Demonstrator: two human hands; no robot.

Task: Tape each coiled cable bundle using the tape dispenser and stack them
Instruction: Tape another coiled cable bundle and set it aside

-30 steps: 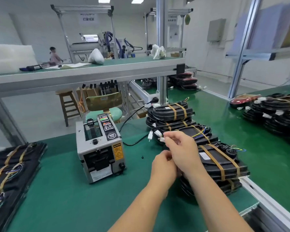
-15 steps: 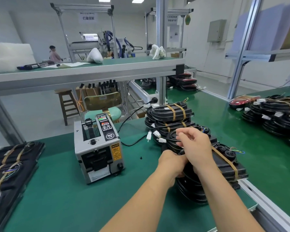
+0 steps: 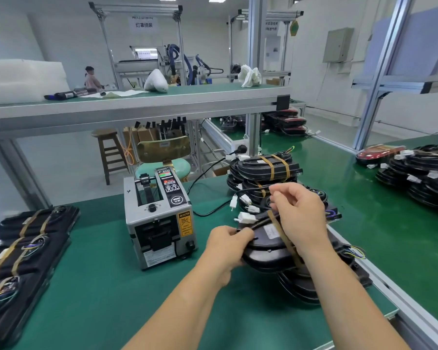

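Observation:
A black cable bundle (image 3: 266,251) with one brown tape band lies on top of a stack at the table's right. My left hand (image 3: 228,245) grips its left edge. Above it, my right hand (image 3: 297,210) pinches the bundle's black cable near the white connectors (image 3: 247,217). The grey tape dispenser (image 3: 159,218) stands to the left of both hands, apart from them. Behind the hands rises a stack of taped bundles (image 3: 266,168).
More taped black bundles lie in rows at the left edge (image 3: 23,246) and in piles on the far right table (image 3: 425,173). The dispenser's black power cord (image 3: 208,213) runs across the green mat (image 3: 106,294). A metal rail (image 3: 390,281) borders the right side.
My left hand slid from under the right hand to the bundle's left edge. The bundle rose and tilted on the stack, and my right hand moved right along the cable.

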